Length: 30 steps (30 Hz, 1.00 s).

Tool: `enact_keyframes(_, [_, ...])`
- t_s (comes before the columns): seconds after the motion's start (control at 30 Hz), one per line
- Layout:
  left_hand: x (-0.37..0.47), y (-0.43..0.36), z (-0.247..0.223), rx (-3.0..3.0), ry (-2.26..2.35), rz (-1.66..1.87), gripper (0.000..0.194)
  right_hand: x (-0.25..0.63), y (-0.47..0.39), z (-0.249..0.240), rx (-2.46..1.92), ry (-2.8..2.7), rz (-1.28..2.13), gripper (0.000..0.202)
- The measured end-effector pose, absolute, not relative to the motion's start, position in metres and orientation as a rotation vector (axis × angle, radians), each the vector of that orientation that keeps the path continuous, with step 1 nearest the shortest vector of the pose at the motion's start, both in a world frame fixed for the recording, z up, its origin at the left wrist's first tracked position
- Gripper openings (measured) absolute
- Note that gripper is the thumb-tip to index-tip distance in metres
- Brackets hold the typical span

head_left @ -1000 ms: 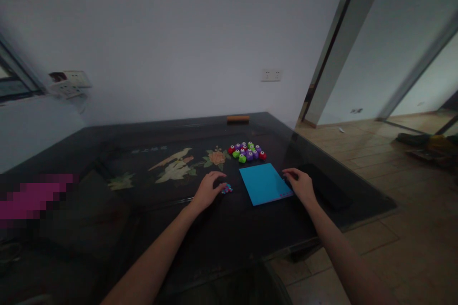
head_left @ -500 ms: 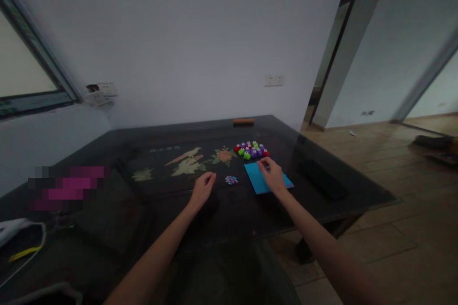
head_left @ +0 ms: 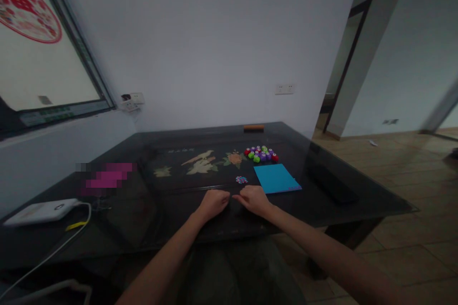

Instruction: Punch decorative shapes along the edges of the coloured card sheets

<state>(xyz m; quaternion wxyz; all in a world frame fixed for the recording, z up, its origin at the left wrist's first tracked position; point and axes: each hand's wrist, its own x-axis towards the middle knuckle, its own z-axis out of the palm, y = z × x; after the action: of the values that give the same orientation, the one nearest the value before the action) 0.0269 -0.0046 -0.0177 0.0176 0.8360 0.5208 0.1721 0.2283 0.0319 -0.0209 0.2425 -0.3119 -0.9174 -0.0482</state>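
Both my hands rest curled on the dark table point(head_left: 171, 219), close to its front edge and a small gap apart. My left hand point(head_left: 214, 202) is closed in a fist, and nothing shows in it. My right hand point(head_left: 255, 200) is closed too, its thumb pointing left, with no object visible. Just beyond them lies a small pile of pink, blue and white bits point(head_left: 241, 179), too small to name. A flat blue sheet point(head_left: 277, 177) lies right of the pile, beside my right hand. Behind the sheet stand several round red, green and purple pieces point(head_left: 264, 156) with white tops.
A long black object point(head_left: 331, 183) lies toward the table's right side. At the back is a brown bar point(head_left: 254, 128). On the left are a white device point(head_left: 43, 212) with a cable and a blurred pink item point(head_left: 107, 176). A wall point(head_left: 214, 47) rises behind the table.
My right hand has come off the blue sheet and moved left and nearer to me. My left hand has also drawn back toward the front edge. The view has turned slightly left.
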Motion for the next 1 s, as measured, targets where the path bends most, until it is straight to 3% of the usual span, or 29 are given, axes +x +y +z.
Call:
enact_keyframes(0.17, [0.03, -0.006, -0.015, 2.577, 1.741, 0.683, 0.024, 0.223, 0.027, -0.014, -1.011, -2.556, -0.103, 0.049])
enact_keyframes(0.43, [0.034, -0.008, -0.013, 2.568, 1.764, 0.638, 0.052, 0.222, 0.026, -0.013, -1.096, -2.589, -0.143, 0.043])
enact_keyframes(1.0, [0.04, -0.01, -0.011, 2.667, 1.695, 0.368, 0.048, 0.219, 0.02, -0.004, -1.107, -2.776, -0.077, 0.044])
